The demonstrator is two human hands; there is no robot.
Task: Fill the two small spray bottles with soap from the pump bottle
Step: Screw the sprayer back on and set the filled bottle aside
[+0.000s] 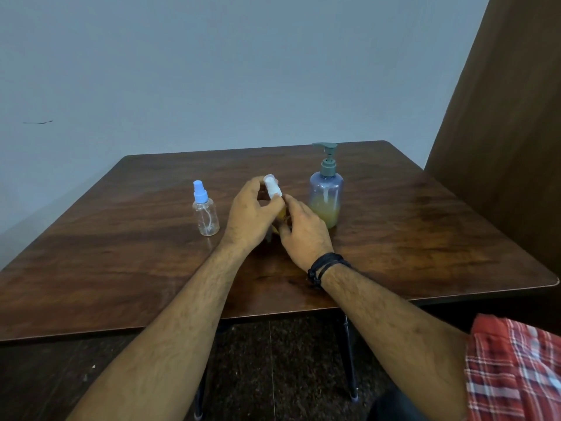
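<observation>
One small bottle (280,218) sits mostly hidden between my hands: left hand (250,215) pinches its white cap (272,185), right hand (303,230) grips the body. Blue-capped bottle (205,209) left, pump bottle (326,189) right.

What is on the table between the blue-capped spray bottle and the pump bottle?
In the head view, both hands: the left hand and right hand hold a second small bottle with a white cap.

One head-worn wide-angle view looks forward and down from the table's (425,238) near edge, facing the wall (212,71), both forearms reaching in from below.
</observation>
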